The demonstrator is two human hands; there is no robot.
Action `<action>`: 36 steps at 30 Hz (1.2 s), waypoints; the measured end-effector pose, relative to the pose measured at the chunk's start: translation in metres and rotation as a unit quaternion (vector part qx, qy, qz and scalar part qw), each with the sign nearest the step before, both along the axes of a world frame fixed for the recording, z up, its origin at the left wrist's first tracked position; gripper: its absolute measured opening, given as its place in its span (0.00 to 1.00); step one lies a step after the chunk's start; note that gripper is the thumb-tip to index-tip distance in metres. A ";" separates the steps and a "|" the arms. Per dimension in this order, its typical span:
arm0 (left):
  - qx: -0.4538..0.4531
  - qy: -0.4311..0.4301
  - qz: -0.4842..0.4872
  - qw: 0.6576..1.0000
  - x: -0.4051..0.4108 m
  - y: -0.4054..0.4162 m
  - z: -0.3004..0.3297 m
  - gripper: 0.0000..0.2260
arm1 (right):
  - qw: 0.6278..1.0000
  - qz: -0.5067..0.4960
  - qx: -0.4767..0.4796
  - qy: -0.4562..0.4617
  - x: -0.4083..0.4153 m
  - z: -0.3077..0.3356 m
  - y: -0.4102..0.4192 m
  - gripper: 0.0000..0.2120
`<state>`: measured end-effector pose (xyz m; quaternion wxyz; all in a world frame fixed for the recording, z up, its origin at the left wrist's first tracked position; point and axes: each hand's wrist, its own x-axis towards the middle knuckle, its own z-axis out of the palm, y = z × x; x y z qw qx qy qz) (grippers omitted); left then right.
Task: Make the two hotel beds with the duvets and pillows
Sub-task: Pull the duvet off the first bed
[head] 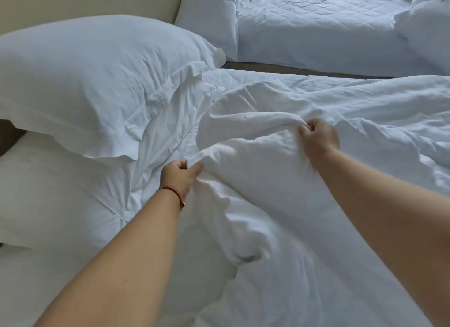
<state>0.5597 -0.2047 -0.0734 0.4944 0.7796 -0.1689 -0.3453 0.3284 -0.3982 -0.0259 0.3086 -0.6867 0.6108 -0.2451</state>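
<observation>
A rumpled white duvet [267, 180] lies across the near bed. My left hand [179, 176], with a red cord at the wrist, pinches its top edge near the pillows. Further right, my right hand [319, 137] grips a fold of the same edge. A large white pillow [92, 80] sits at the head of the near bed, partly over a second pillow [56, 195] below it. The far bed [316, 29] shows a bare quilted mattress cover, with a pillow [209, 17] at its head and a bunched duvet [426, 27] at the right.
A cream padded headboard [85, 2] runs behind the pillows at the upper left. A narrow dark gap of floor [292, 69] separates the two beds.
</observation>
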 end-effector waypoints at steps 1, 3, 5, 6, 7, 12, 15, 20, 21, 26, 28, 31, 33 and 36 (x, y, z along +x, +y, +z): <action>-0.008 0.024 -0.016 1.000 0.001 0.007 0.006 0.25 | 1.000 0.030 0.006 0.003 0.002 0.003 0.008 0.11; 0.042 0.004 -0.047 0.998 -0.012 0.034 0.004 0.28 | 0.995 0.090 -0.021 0.024 -0.001 0.002 0.042 0.17; 0.114 -0.041 -0.046 0.992 -0.029 0.075 -0.013 0.28 | 0.987 0.140 -0.060 0.052 -0.008 -0.008 0.089 0.18; 0.155 -0.061 -0.043 0.985 -0.037 0.098 -0.022 0.27 | 0.982 0.167 -0.059 0.060 -0.014 -0.016 0.116 0.18; 0.201 -0.082 -0.042 0.975 -0.045 0.123 -0.030 0.26 | 0.978 0.193 -0.045 0.064 -0.021 -0.023 0.144 0.19; 0.456 -0.187 -0.003 0.870 -0.101 0.239 -0.050 0.29 | 0.947 0.294 0.003 0.127 -0.060 -0.059 0.266 0.26; 0.478 -0.102 0.116 0.865 -0.134 0.291 -0.050 0.38 | 0.902 0.362 0.063 0.225 -0.079 -0.086 0.309 0.40; 0.222 0.196 0.358 0.886 -0.155 0.326 -0.042 0.47 | 0.885 0.371 0.142 0.242 -0.100 -0.106 0.341 0.34; 0.179 0.232 0.368 0.882 -0.157 0.329 -0.041 0.43 | 0.894 0.362 0.145 0.221 -0.103 -0.105 0.344 0.33; 0.036 0.367 0.303 0.879 -0.168 0.329 -0.024 0.19 | 0.935 0.287 0.177 0.111 -0.112 -0.087 0.366 0.29; 0.034 0.387 0.248 0.888 -0.176 0.328 -0.017 0.20 | 0.949 0.253 0.175 0.075 -0.114 -0.080 0.380 0.26; 0.034 0.353 0.192 0.915 -0.185 0.326 -0.008 0.21 | 0.972 0.170 0.162 0.002 -0.122 -0.063 0.409 0.22; 0.020 0.334 0.178 0.925 -0.188 0.330 0.003 0.26 | 0.980 0.105 0.164 -0.035 -0.133 -0.054 0.431 0.18; 0.000 0.294 0.196 0.936 -0.182 0.338 0.018 0.35 | 0.985 0.006 0.163 -0.048 -0.153 -0.049 0.463 0.10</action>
